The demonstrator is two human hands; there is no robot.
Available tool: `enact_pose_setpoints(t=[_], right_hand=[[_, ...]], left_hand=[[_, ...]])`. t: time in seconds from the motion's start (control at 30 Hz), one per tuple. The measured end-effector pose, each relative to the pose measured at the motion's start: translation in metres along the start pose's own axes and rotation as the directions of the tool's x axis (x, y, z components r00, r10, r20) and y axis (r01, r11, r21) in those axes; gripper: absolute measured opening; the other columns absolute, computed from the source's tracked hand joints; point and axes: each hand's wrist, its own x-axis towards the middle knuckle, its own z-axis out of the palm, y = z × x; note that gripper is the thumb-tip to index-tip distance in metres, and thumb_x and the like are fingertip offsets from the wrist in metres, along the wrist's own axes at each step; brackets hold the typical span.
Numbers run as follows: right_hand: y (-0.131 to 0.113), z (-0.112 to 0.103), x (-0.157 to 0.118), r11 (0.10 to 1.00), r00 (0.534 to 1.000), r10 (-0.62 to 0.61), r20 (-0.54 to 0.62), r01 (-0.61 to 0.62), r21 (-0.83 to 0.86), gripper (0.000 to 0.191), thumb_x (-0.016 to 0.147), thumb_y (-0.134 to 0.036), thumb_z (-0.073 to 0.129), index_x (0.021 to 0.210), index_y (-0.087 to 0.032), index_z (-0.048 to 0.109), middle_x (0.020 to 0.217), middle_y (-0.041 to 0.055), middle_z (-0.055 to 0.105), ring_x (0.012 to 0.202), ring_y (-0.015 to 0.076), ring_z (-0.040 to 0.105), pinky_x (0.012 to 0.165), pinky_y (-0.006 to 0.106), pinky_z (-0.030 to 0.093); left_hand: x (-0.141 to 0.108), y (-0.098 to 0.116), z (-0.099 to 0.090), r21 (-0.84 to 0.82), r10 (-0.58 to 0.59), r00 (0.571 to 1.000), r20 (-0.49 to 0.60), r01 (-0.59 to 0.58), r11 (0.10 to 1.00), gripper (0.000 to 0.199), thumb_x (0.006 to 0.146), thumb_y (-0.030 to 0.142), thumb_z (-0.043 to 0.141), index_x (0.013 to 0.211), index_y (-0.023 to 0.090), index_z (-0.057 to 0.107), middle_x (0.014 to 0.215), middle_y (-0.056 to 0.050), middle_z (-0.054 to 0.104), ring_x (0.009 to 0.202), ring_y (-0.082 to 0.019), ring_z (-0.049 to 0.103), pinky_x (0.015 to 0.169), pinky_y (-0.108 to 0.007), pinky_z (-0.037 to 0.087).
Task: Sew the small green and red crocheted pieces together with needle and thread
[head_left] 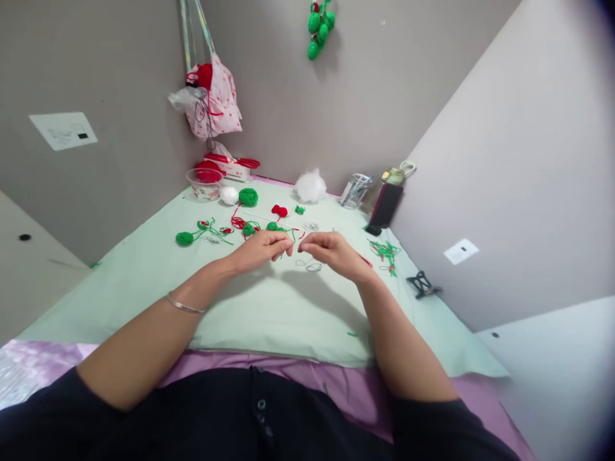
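Note:
Both hands are raised over the pale green table cover, a small gap between their fingertips. My left hand has its fingers curled and pressed together; whatever it may hold is too small to make out. Facing it, my right hand is bent inward with thumb and fingers closed, its contents also unclear. Just beyond them lie green crocheted pieces, red yarn pieces and a red bow. A thin dark looped cord is on the table below the gap between the hands.
At the back stand a clear tub, green yarn ball, white stuffing, pen cup and propped phone. Green yarn scraps and a black clip stand lie right. A dotted bag hangs left.

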Motion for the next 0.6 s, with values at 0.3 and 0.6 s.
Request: enact_pose_setpoints(t=[0.3, 0.6], right_hand=[[-0.007, -0.057, -0.020, 0.863, 0.899, -0.133, -0.417, 0.312, 0.397, 0.035, 0.079, -0.050, 0.081, 0.078, -0.023, 0.059, 0.049, -0.0108, 0.021, 0.045, 0.0066, 0.011, 0.043, 0.023, 0.011], [0.004, -0.096, -0.045, 0.960, 0.909, -0.146, -0.389, 0.225, 0.165, 0.048, 0.076, -0.067, 0.074, 0.068, -0.022, 0.059, 0.056, -0.0049, 0.044, 0.043, 0.0062, 0.018, 0.041, 0.024, 0.016]], left_hand=[[0.003, -0.003, -0.011, -0.437, -0.064, 0.997, -0.053, 0.035, 0.899, 0.035, 0.088, 0.048, 0.066, 0.075, 0.016, 0.067, 0.060, 0.004, 0.044, 0.062, -0.012, 0.048, 0.075, -0.028, 0.044], [0.003, 0.000, -0.015, -0.498, -0.090, 0.995, -0.050, 0.054, 0.866, 0.031, 0.085, 0.044, 0.069, 0.072, 0.016, 0.068, 0.058, 0.005, 0.041, 0.060, -0.011, 0.046, 0.082, -0.030, 0.049]])
